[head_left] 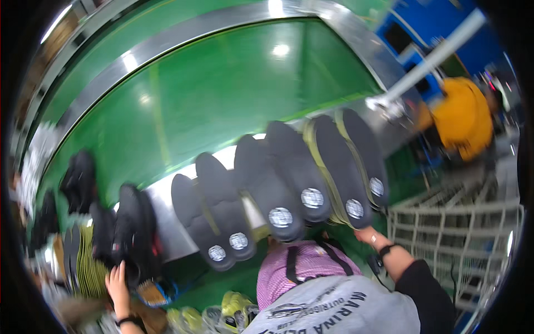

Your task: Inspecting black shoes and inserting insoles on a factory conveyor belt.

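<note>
Several dark grey insoles (334, 161) with yellow-green undersides and pale printed heel patches lie in overlapping pairs along the metal edge in front of me. My right hand (371, 238) is at the heel end of the rightmost insoles, its fingers closed on their edge and partly hidden. On the left, black shoes (133, 222) stand close together. My left hand (117, 283) reaches up to the near end of one shoe with fingers stretched out, nearly touching or touching it. A stack of insoles (92, 261) with yellow-green edges sits left of that hand.
A green surface (222, 94) framed by a metal rail (189, 33) stretches ahead. More black shoes (80, 181) stand at far left. Yellow-green shoes (236, 309) lie below the edge near me. A white wire rack (456, 228) stands right, with a person in yellow (461, 117) beyond.
</note>
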`<state>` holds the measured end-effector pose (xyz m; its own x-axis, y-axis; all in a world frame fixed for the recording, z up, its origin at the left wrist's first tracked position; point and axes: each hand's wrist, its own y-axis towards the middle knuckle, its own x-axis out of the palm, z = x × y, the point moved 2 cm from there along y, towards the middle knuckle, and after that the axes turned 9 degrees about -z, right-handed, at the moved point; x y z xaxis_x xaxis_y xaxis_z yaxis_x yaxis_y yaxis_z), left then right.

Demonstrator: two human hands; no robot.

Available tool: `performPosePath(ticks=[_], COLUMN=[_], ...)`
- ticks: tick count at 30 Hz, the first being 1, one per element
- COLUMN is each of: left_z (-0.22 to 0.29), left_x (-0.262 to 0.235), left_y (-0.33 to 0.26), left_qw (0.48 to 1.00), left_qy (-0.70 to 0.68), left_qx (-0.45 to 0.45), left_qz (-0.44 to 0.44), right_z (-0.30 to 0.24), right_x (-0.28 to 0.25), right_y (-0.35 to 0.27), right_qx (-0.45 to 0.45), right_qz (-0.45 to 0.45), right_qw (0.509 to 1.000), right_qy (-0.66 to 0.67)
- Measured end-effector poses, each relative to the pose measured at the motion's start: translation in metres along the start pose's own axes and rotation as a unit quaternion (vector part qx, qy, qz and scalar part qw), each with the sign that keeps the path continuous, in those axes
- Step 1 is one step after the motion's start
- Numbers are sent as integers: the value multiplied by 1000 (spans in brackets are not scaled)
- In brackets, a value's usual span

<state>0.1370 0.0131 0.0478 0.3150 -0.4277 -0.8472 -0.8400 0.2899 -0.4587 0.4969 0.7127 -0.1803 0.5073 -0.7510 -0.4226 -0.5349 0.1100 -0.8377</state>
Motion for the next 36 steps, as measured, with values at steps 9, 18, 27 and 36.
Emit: performPosePath(ticks=[9, 18, 27, 36], left_z=[42, 305, 703, 879], left_x=[15, 129, 39, -1], left_y=[-30, -32, 63, 198], left_qw=[886, 828, 813, 924], left_qy=[-217, -457, -536, -210], left_qx=[-336, -173, 158, 318], left_qz=[235, -275, -167, 19], right_z=[16, 163, 185, 171], right_x=[21, 20, -110, -142], right_y=[-18, 39, 92, 140], right_qx=[52, 88, 1, -40], right_qz=[138, 275, 361, 335], right_qw=[935, 847, 845, 863], right_qy=[321, 447, 394, 376])
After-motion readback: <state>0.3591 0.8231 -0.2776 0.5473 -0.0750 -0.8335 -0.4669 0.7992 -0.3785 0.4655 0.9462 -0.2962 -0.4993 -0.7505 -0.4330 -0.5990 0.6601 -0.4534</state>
